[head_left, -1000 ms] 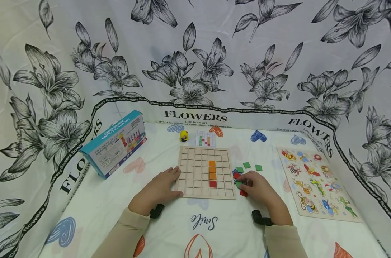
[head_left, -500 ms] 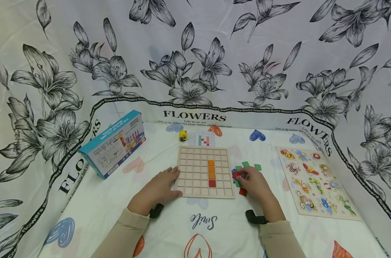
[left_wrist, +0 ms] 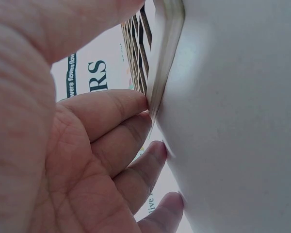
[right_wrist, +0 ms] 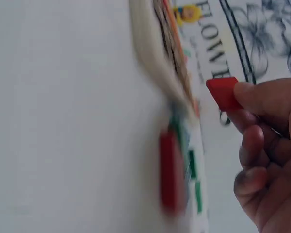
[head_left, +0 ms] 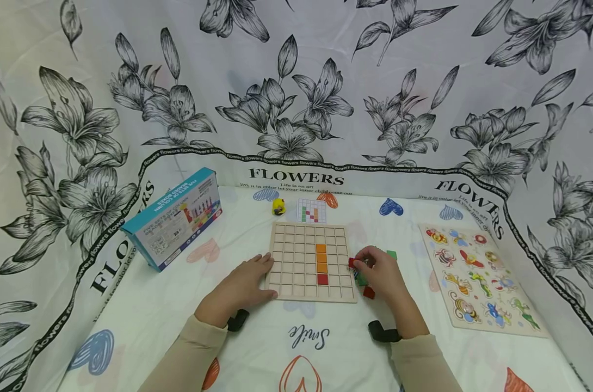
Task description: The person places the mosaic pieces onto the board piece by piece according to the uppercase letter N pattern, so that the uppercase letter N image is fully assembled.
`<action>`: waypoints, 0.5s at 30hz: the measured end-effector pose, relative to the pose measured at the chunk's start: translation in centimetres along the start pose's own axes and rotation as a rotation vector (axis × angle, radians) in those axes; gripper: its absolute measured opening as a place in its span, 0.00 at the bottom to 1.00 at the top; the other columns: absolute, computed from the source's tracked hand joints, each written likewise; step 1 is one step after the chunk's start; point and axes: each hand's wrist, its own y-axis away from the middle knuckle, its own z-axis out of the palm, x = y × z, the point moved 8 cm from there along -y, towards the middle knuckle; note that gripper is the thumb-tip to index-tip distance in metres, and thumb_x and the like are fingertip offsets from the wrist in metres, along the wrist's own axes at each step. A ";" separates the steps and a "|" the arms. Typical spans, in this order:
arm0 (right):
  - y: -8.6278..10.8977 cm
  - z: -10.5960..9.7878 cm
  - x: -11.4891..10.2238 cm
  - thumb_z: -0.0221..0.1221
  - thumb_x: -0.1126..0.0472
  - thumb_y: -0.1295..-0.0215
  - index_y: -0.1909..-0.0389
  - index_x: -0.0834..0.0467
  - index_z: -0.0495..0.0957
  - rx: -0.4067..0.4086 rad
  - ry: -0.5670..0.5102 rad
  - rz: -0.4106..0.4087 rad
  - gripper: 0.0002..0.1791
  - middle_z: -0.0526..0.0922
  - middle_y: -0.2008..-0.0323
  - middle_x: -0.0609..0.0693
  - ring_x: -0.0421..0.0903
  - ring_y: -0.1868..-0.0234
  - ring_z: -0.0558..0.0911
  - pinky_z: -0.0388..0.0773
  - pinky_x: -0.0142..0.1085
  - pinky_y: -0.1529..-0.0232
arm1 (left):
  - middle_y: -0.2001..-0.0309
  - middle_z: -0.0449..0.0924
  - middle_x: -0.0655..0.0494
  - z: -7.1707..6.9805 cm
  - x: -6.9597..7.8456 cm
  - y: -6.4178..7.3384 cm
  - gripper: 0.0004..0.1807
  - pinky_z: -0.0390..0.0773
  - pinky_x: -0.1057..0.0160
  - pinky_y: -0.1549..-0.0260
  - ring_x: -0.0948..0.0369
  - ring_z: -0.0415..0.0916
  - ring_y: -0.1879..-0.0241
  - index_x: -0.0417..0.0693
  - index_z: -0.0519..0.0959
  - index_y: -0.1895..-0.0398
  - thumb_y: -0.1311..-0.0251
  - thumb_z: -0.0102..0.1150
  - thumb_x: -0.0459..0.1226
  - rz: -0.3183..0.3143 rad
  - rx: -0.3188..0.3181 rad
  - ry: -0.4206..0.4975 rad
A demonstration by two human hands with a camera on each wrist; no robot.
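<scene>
Printed floral fabric (head_left: 179,16) stands behind a cloth-covered worktop (head_left: 262,337).
Pale wooden grid board (head_left: 298,267) bears three orange tiles (head_left: 322,257) and one red square (head_left: 323,279), all in one column; left hand (head_left: 241,282), fingers extended, touches its left edge, while right hand (head_left: 383,274) pinches one flat, plain, four-sided red tile (right_wrist: 222,93), raised near the board's right edge.

The heart-printed cloth (head_left: 257,345) bore a box (head_left: 176,223), yellow toy (head_left: 279,207), pattern card (head_left: 311,210), gridded board (head_left: 300,265), loose tiles (head_left: 369,293) and insect puzzle (head_left: 469,271).
</scene>
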 end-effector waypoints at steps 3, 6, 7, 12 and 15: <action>-0.3 1.0 -2.3 0.70 0.57 0.25 0.54 0.50 0.85 -0.016 -0.033 -0.022 0.05 0.83 0.63 0.48 0.49 0.60 0.77 0.76 0.35 0.65 | 0.14 0.59 0.49 0.1 0.1 0.0 0.48 0.55 0.38 0.15 0.45 0.51 0.12 0.43 0.66 0.16 0.34 0.77 0.49 -0.006 -0.003 -0.001; -1.0 2.8 -4.7 0.70 0.58 0.25 0.56 0.49 0.85 -0.058 -0.059 -0.065 0.04 0.82 0.65 0.48 0.49 0.61 0.77 0.75 0.36 0.65 | 0.14 0.59 0.49 0.0 0.0 0.1 0.48 0.55 0.38 0.15 0.45 0.52 0.12 0.42 0.66 0.16 0.34 0.77 0.49 -0.008 -0.003 0.009; -1.3 3.4 -5.3 0.70 0.58 0.26 0.56 0.49 0.85 -0.073 -0.064 -0.081 0.03 0.82 0.65 0.48 0.49 0.62 0.77 0.75 0.36 0.65 | 0.14 0.59 0.50 0.0 0.0 0.2 0.48 0.55 0.38 0.15 0.45 0.52 0.12 0.43 0.66 0.16 0.34 0.77 0.48 -0.009 -0.003 0.012; -2.8 6.6 -7.2 0.70 0.59 0.26 0.58 0.52 0.85 -0.161 -0.068 -0.143 0.03 0.84 0.64 0.46 0.46 0.65 0.78 0.77 0.36 0.66 | 0.14 0.60 0.51 0.1 -0.2 0.2 0.48 0.56 0.38 0.15 0.46 0.52 0.12 0.44 0.66 0.16 0.34 0.77 0.49 -0.010 -0.004 0.015; -3.3 7.9 -7.3 0.69 0.59 0.25 0.56 0.51 0.86 -0.203 -0.047 -0.127 0.02 0.85 0.63 0.45 0.44 0.64 0.79 0.79 0.37 0.62 | 0.14 0.60 0.52 0.1 -0.2 0.2 0.48 0.56 0.39 0.15 0.46 0.52 0.12 0.45 0.66 0.16 0.34 0.77 0.50 -0.012 -0.002 0.006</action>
